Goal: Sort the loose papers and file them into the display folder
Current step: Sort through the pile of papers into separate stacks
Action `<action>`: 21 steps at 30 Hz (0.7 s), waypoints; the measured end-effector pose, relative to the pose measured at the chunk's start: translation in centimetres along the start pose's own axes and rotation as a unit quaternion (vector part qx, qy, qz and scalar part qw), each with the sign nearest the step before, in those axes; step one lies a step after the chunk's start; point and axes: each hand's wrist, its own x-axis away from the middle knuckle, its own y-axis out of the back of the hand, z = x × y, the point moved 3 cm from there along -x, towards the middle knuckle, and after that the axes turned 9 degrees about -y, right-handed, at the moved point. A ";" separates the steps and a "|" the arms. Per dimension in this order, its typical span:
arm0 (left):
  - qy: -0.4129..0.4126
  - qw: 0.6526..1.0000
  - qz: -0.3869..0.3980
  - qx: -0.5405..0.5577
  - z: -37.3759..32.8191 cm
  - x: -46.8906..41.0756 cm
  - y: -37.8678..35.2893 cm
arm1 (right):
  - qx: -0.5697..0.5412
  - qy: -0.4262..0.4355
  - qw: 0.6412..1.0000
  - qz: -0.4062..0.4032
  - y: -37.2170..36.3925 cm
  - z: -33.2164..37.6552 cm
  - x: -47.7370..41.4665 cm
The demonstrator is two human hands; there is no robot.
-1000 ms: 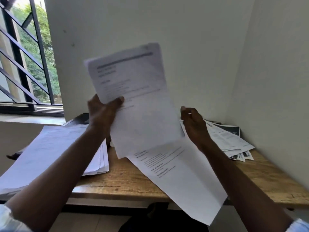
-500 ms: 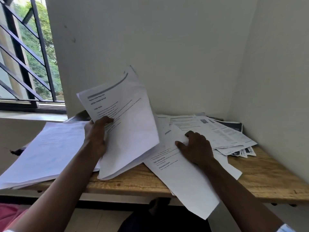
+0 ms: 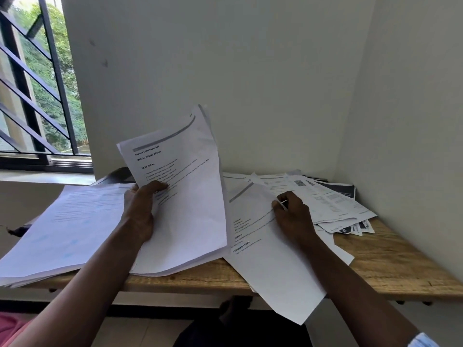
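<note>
Now, raised sheets (image 3: 186, 211) in left hand (image 3: 140, 211), right hand (image 3: 293, 217) pinching page (image 3: 270, 271)

Left hand (image 3: 139, 211): only the thumb shows on the held sheaf (image 3: 185, 209); the fingers lie behind the paper. The sheaf covers most of a dark object (image 3: 116, 175) at the table's back — kind not determinable. The left paper stack (image 3: 65, 229) runs off the picture's left edge. Right hand (image 3: 294, 217) pinches the long sheet (image 3: 270, 266) and hides part of its print. Body text on the scattered papers (image 3: 330, 199) — too small to read.
</note>
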 end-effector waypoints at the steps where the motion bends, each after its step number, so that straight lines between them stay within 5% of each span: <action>1: -0.002 1.000 0.000 0.001 -0.1 0.1 -0.1 | 0.005 0.000 1.000 -0.004 0.1 0.0 0.1; 6: -0.001 1.000 0.001 -0.003 0.0 0.0 -0.1 | 0.099 0.057 0.993 0.006 0.0 0.5 0.8; 10: -0.002 1.000 0.008 -0.006 0.1 0.1 -0.3 | 0.262 0.159 0.951 0.034 -1.2 1.1 1.7; 21: -0.012 0.997 0.053 -0.049 1.2 -0.1 -0.7 | 0.356 0.237 0.904 0.009 -1.6 2.7 2.6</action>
